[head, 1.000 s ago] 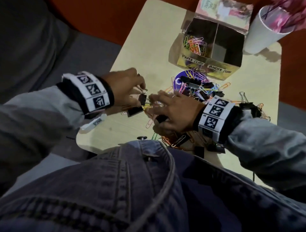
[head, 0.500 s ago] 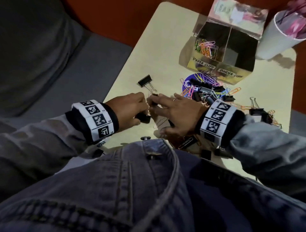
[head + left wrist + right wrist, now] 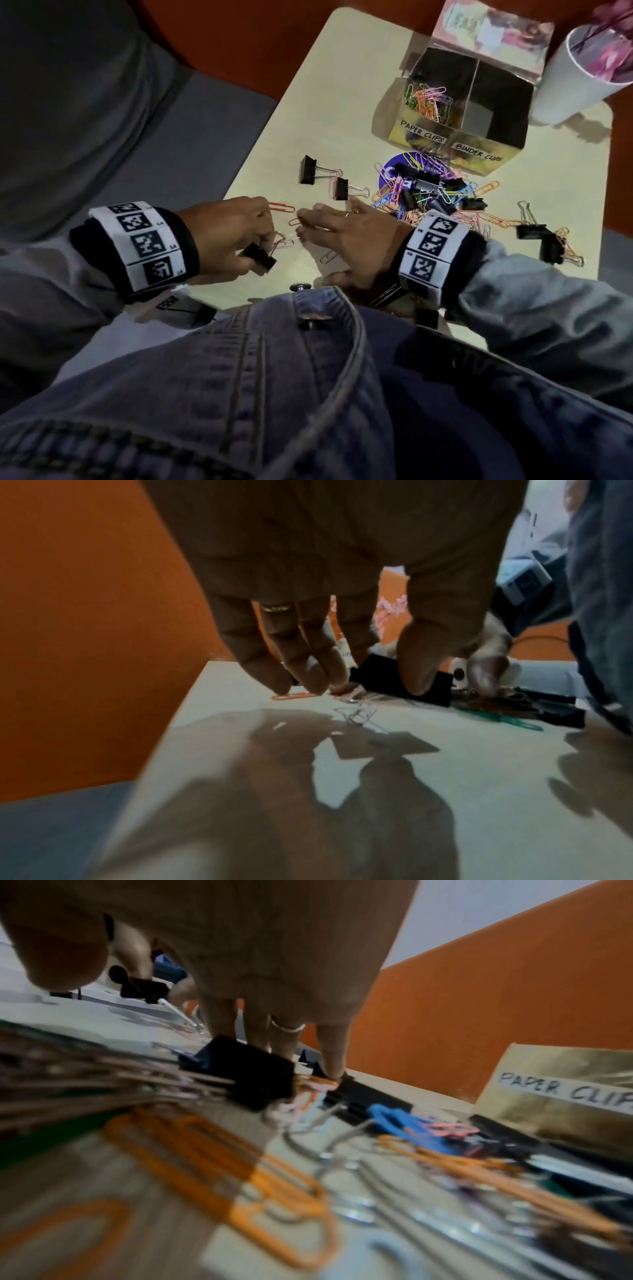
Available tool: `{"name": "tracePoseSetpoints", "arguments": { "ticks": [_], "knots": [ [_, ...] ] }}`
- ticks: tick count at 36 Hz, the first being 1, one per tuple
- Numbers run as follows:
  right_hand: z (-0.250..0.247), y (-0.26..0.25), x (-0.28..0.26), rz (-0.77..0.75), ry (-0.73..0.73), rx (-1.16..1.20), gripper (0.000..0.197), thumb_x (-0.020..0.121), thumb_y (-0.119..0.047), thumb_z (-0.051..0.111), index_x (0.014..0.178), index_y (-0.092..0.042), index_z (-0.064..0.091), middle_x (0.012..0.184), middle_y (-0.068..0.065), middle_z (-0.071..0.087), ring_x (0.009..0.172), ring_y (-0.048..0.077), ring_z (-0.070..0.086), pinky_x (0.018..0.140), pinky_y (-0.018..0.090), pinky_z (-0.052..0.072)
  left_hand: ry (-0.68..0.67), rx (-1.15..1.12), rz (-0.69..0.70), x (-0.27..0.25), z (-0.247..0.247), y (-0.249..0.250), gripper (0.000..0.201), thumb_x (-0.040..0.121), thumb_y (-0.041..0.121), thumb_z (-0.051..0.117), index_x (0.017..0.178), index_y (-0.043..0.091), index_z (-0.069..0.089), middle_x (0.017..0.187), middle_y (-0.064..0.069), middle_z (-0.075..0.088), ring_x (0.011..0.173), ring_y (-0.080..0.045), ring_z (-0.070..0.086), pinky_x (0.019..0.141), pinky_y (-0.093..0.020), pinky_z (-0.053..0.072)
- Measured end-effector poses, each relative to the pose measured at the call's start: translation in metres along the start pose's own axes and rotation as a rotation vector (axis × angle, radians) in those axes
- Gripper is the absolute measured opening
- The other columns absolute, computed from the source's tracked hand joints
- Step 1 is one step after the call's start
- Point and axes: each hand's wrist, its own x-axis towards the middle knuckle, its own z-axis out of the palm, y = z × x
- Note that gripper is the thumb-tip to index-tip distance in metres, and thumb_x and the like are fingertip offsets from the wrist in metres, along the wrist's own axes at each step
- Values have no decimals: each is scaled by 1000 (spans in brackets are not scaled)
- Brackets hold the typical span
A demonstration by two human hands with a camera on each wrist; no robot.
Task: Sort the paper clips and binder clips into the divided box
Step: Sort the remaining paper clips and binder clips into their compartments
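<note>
My left hand (image 3: 262, 240) pinches a black binder clip (image 3: 258, 257) just above the table; the left wrist view shows the thumb and fingers round that binder clip (image 3: 400, 685). My right hand (image 3: 318, 224) lies flat, straight fingers pressing on loose paper clips (image 3: 294, 222) between the hands. A red paper clip (image 3: 282, 207) lies by my left fingertips. Two black binder clips (image 3: 308, 169) (image 3: 342, 188) lie apart to the left of the mixed pile (image 3: 428, 195). The divided box (image 3: 479, 152) stands behind; its paper-clip side holds coloured clips (image 3: 428, 101).
A white cup (image 3: 565, 89) stands right of the box. More binder clips (image 3: 534, 233) lie at the table's right edge. The table (image 3: 342, 85) ends close to my left hand. My denim jacket (image 3: 308, 377) hides the near edge. Orange paper clips (image 3: 212, 1164) lie under my right wrist.
A second binder clip now lies on the table beside the first. My right hand's fingers have straightened onto the loose paper clips. My left hand still holds a binder clip, lower down.
</note>
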Motion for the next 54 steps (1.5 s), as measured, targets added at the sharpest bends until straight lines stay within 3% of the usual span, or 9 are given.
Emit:
{"name": "tracePoseSetpoints", "arguments": {
  "ticks": [6, 12, 18, 20, 23, 29, 38, 44, 54],
  "knots": [
    [-12, 12, -18, 10, -23, -34, 113, 58, -82, 2, 149, -19, 20, 160, 4, 6, 145, 24, 16, 115, 54, 14, 130, -46, -5, -9, -7, -16, 24, 66, 20, 78, 85, 23, 65, 90, 10, 54, 80, -13, 55, 66, -23, 41],
    [-13, -26, 22, -95, 40, -99, 83, 84, -61, 51, 149, -27, 13, 159, 3, 1, 146, 24, 7, 111, 55, 23, 214, -118, -126, 17, -27, -26, 36, 61, 19, 85, 81, 32, 57, 86, 5, 56, 79, -20, 56, 70, -35, 48],
    [-10, -15, 7, -70, -72, -163, 84, 79, -67, 30, 150, -30, 9, 160, 3, -3, 147, 24, 5, 111, 52, 25, 124, 6, -137, 38, -30, -22, 25, 69, 20, 77, 88, 24, 61, 87, 7, 51, 79, -16, 50, 67, -26, 35],
    [-10, -7, -8, -61, -94, -168, 93, 66, -70, 18, 146, -25, 30, 156, 12, 21, 141, 30, 29, 102, 57, 36, 60, 27, -133, 43, -24, -19, 23, 72, 16, 71, 87, 27, 59, 89, 10, 49, 81, -15, 52, 69, -27, 39],
    [1, 8, -29, -16, -90, -146, 76, 65, -63, 39, 121, -19, 64, 128, 13, 60, 110, 32, 63, 76, 56, 53, 5, 67, -113, 51, -17, -12, 24, 74, 18, 67, 87, 33, 54, 93, 12, 49, 84, -13, 52, 71, -27, 43],
    [-3, 17, -32, 93, 26, -55, 85, 75, -66, 31, 149, -27, 19, 159, 7, 2, 145, 22, 16, 114, 55, 13, 104, 88, -34, 72, -31, 7, 27, 79, 26, 66, 106, 25, 57, 105, 5, 50, 83, -13, 48, 71, -24, 36],
    [-4, 6, -8, 188, 81, -81, 84, 80, -66, 43, 148, -24, 20, 156, 8, 13, 145, 28, 8, 109, 64, 9, 157, 171, 96, 118, -41, 22, 30, 92, 33, 53, 122, 30, 58, 120, -4, 50, 107, -25, 52, 87, -37, 45],
    [5, 2, -20, 240, 115, -4, 107, 50, -73, 10, 144, -27, 34, 153, 0, 28, 144, 28, 17, 107, 66, 8, -30, 360, 172, 149, -44, 42, 25, 89, 26, 57, 114, 29, 62, 111, -4, 52, 101, -25, 55, 80, -35, 46],
    [22, 7, -44, 190, 129, 76, 85, 71, -69, 38, 143, -24, 36, 155, 0, 26, 144, 24, 21, 105, 71, 13, -12, 384, 176, 172, -55, 40, 12, 87, 27, 59, 99, 28, 63, 99, -1, 51, 87, -20, 52, 68, -29, 35]
  ]
}}
